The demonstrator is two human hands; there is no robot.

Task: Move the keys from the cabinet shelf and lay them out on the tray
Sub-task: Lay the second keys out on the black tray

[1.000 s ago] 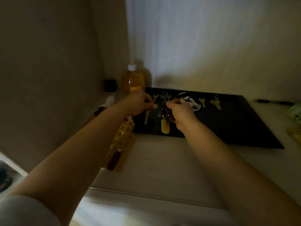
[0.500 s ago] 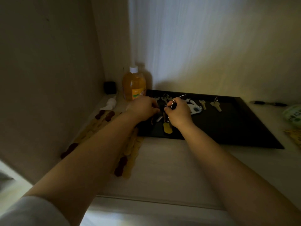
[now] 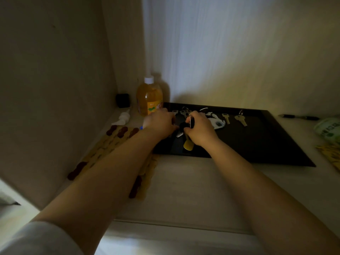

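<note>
A black tray [image 3: 261,144] lies on the pale cabinet shelf. Both hands meet over its left part on one key bunch [image 3: 181,128] with a ring, dark heads and a hanging yellow tag [image 3: 188,145]. My right hand [image 3: 199,128] pinches the ring at the top. My left hand [image 3: 159,122] grips the bunch from the left side. Several single keys lie along the tray's back edge, among them a gold key [image 3: 226,117] and a ringed key [image 3: 241,119]. A white keychain charm [image 3: 217,122] lies just right of my right hand.
An orange-liquid bottle [image 3: 149,97] with a white cap stands in the back left corner, beside a small black cube [image 3: 122,100] and a white pump head [image 3: 122,118]. A patterned yellow mat [image 3: 110,144] lies under my left forearm. A pen [image 3: 299,117] and green packet [image 3: 329,128] lie at right.
Both hands moved further onto the tray with the key bunch and lowered it. The patterned mat that hung under my left hand a second ago now lies flat on the shelf.
</note>
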